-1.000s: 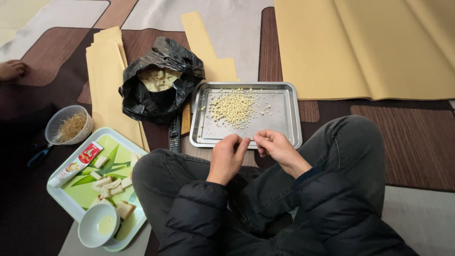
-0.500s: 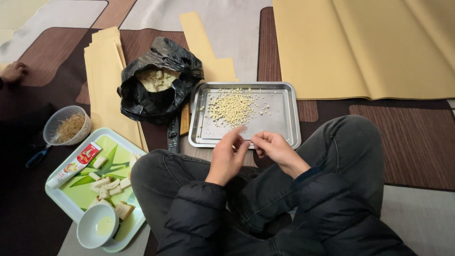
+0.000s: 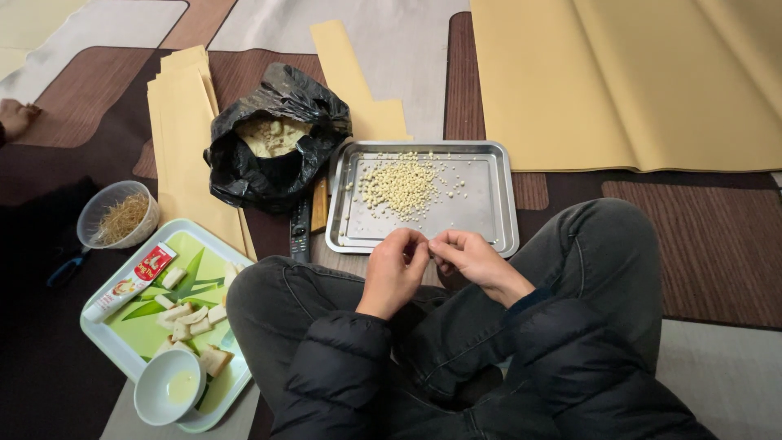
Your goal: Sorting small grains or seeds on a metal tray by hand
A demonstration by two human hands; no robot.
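My left hand (image 3: 397,269) and my right hand (image 3: 468,254) meet fingertip to fingertip just in front of a metal tray (image 3: 495,204). Whatever sits pinched between the fingertips is too small to make out. A heap of small pale pellets (image 3: 401,185) lies in the tray, with stray ones scattered around it. My crossed legs in dark trousers lie under both hands.
A black plastic bag (image 3: 277,138) holding pale dough stands left of the tray, with a remote control (image 3: 300,227) beside it. A green tray (image 3: 187,265) carries pale cubes, a tube and a white bowl (image 3: 169,388). A clear bowl (image 3: 119,214) and yellow sheets (image 3: 627,81) lie around. Another person's hand (image 3: 16,116) is far left.
My hands have drawn closer together, the fingertips now touching in front of the tray. The view has shifted slightly.
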